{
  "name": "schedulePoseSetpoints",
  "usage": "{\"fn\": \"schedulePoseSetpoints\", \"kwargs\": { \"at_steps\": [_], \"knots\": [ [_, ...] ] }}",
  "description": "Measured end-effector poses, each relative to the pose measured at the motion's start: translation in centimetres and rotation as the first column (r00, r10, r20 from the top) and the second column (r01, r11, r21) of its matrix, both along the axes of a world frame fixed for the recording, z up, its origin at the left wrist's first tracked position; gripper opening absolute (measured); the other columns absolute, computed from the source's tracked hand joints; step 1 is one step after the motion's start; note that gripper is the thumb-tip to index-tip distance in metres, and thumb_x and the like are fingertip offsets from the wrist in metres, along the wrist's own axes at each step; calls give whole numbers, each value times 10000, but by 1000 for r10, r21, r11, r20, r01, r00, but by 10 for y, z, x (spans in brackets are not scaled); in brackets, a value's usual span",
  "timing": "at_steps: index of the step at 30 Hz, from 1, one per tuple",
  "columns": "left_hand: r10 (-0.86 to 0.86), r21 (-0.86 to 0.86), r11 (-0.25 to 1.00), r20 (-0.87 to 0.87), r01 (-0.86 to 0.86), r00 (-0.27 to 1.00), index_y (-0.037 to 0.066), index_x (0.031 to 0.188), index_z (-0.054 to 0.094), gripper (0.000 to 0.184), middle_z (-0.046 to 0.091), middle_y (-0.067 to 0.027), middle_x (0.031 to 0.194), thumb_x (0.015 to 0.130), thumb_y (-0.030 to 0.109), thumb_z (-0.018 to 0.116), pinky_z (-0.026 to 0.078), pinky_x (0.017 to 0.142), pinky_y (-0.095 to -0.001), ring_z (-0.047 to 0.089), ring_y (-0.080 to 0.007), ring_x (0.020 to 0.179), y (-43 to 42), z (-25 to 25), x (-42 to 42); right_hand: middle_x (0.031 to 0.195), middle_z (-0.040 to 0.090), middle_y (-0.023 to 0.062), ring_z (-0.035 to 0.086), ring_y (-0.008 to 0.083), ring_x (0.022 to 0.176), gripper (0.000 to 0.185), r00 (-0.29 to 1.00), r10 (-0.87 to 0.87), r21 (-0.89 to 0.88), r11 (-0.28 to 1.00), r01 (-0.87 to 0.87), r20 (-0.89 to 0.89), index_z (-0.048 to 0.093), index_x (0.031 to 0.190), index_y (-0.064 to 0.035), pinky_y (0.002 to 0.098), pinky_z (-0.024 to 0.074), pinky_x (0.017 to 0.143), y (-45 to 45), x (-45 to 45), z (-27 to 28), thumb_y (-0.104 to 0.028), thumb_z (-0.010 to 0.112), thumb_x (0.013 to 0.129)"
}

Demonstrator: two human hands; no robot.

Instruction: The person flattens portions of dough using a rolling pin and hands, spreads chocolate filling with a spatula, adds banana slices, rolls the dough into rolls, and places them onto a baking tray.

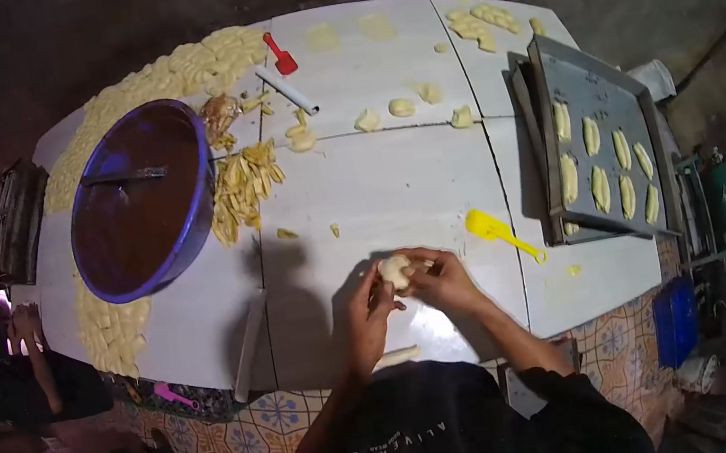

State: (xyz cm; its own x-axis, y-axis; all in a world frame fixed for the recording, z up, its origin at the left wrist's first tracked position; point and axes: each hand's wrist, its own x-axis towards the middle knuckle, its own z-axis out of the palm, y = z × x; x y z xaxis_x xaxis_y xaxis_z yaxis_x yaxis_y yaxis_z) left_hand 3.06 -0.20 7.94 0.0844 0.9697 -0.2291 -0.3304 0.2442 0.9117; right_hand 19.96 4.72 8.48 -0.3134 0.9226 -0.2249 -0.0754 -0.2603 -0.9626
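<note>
Near the front edge of the white table [374, 177], a pale piece of dough [396, 272] is held between both hands. My left hand [371, 309] grips it from the left, fingers curled round it. From the right, my right hand [442, 280] pinches it with bent fingers. Just below the hands lies a thin dough strip [396, 356]. A yellow scraper [504, 234] rests to the right of my right hand. Several dough pieces [402, 108] sit farther back, and yellow slices [246, 188] are heaped to the left.
A purple basin [207, 200] of brown filling stands left, beside many dough pieces [201, 62]. A metal tray [618, 227] with shaped dough is at the right. Also on the table are a red scoop [283, 59] and a white roller [287, 90]. Another person [38, 377] is at far left.
</note>
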Motion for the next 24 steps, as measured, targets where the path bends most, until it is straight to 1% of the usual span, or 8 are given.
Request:
{"fn": "schedulePoseSetpoints", "kwargs": {
  "at_steps": [3, 4, 6, 9, 14, 17, 21, 24],
  "knots": [
    [229, 37, 973, -218, -227, 949, -33, 1346, 562, 388, 685, -150, 1063, 979, 72, 631, 528, 818, -338, 631, -201, 990, -10, -19, 9, 1021, 715, 141, 697, 168, 833, 303, 978, -117, -41, 991, 126, 174, 638, 1245, 62, 329, 552, 765, -37, -28, -9, -88, 609, 983],
    [202, 171, 976, -475, -136, 856, -21, 1350, 564, 421, 673, -171, 1082, 952, 80, 659, 511, 846, -372, 616, -236, 1002, -11, -33, 2, 970, 693, 210, 709, 299, 882, 313, 936, -241, 306, 939, 158, 257, 626, 1242, 72, 406, 562, 773, -41, -33, -28, -75, 605, 966],
    [238, 336, 933, -848, 132, 473, 4, 1357, 570, 491, 648, -213, 1121, 897, 96, 715, 479, 900, -440, 586, -306, 1026, -14, -47, -15, 1038, 697, 227, 692, 338, 864, 291, 839, -275, 466, 884, 29, 470, 639, 1215, 75, 416, 559, 782, -43, -33, -47, -68, 598, 965],
    [393, 418, 889, -906, 185, 157, 39, 1402, 543, 588, 582, -269, 1224, 864, 156, 749, 410, 966, -510, 510, -395, 1090, -24, -44, -21, 1212, 636, 285, 643, 429, 1014, 331, 757, -312, 513, 857, -36, 575, 617, 1242, 90, 444, 543, 880, -52, -34, -42, -47, 591, 943],
    [338, 457, 872, -820, 173, 462, -84, 1457, 413, 656, 505, -298, 1391, 929, 209, 668, 309, 1126, -566, 466, -460, 1287, -28, -47, -37, 1405, 537, 262, 511, 392, 1322, 435, 661, -208, 617, 626, -477, 721, 534, 1357, 49, 441, 477, 1027, -62, -22, -32, -95, 587, 950],
    [220, 469, 768, -833, 436, 508, -88, 1477, 370, 690, 471, -300, 1447, 934, 227, 657, 268, 1169, -568, 442, -464, 1354, -33, -38, -34, 1492, 496, 212, 431, 331, 1431, 548, 496, -213, 530, 501, -684, 841, 502, 1417, 43, 439, 406, 1118, -67, -20, -51, -176, 607, 926],
    [117, 133, 787, -991, 602, 66, -66, 1529, 313, 868, 401, -254, 1547, 948, 520, 581, 179, 1219, -584, 330, -381, 1476, -38, -36, -25, 1479, 517, 198, 407, 333, 1445, 559, 398, -360, 530, 435, -728, 844, 527, 1395, 51, 483, 359, 1147, -57, -8, -67, -237, 611, 924],
    [98, 57, 818, -994, 572, -41, -16, 1529, 368, 913, 364, -176, 1600, 932, 661, 502, 121, 1198, -659, 296, -356, 1499, -40, -20, -20, 1468, 531, 185, 421, 338, 1431, 525, 410, -316, 517, 476, -711, 855, 561, 1361, 44, 514, 375, 1122, -57, 1, -52, -240, 618, 923]
  ]
}}
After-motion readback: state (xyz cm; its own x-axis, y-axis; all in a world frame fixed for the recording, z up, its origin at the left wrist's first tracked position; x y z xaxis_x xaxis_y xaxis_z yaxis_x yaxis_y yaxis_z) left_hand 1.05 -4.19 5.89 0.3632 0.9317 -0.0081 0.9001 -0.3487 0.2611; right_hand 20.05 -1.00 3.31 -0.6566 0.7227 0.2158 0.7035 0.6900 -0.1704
